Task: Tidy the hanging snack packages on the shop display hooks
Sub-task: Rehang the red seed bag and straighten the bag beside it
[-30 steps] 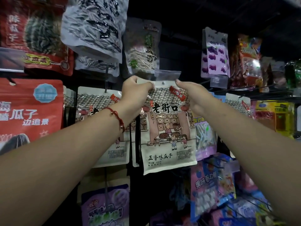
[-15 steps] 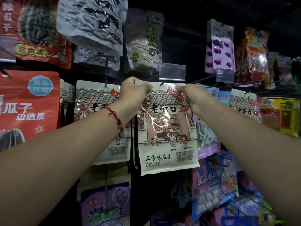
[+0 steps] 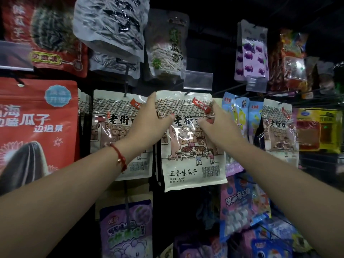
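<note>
Crowded wall here: a big red seed bag [image 3: 37,127] far left, a matching cream packet [image 3: 115,131] partly behind the left forearm, blue and purple candy bags [image 3: 240,202] squeezed in at right, a clear price tag holder [image 3: 197,80] just above. Centre stage, the cream sunflower-seed packet [image 3: 189,146] hangs on its hook, glossy, tiled-roof street drawing, slightly tilted. Left hand [image 3: 149,120] and right hand [image 3: 217,123] both grip its upper edges, fingers curled around it.
</note>
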